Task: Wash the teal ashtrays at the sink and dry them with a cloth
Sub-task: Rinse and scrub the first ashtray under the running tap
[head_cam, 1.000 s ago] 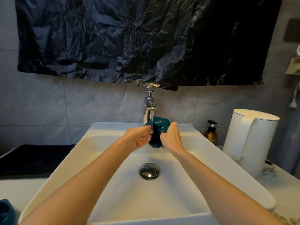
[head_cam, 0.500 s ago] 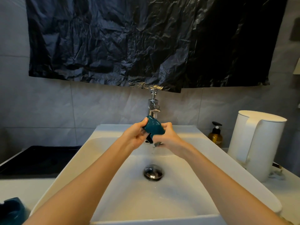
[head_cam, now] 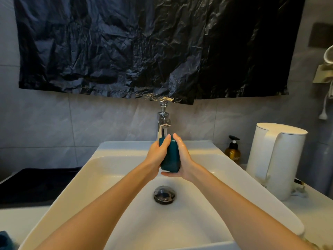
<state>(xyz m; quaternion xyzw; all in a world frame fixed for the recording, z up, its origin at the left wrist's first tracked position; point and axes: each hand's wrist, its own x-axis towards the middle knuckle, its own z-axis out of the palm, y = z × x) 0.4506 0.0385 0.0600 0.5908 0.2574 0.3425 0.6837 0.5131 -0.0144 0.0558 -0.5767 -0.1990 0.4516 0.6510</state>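
Centre frame: I see one teal ashtray held on edge above the sink, just below the faucet. Left hand: fingers curled over its left side. Right hand: cupped round its right side and underside. Both hands grip it. Lower-left corner: another teal object, mostly cut off.

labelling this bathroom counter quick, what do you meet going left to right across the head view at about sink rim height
black flat panel → left hand → teal ashtray → right hand → amber pump bottle → white kettle
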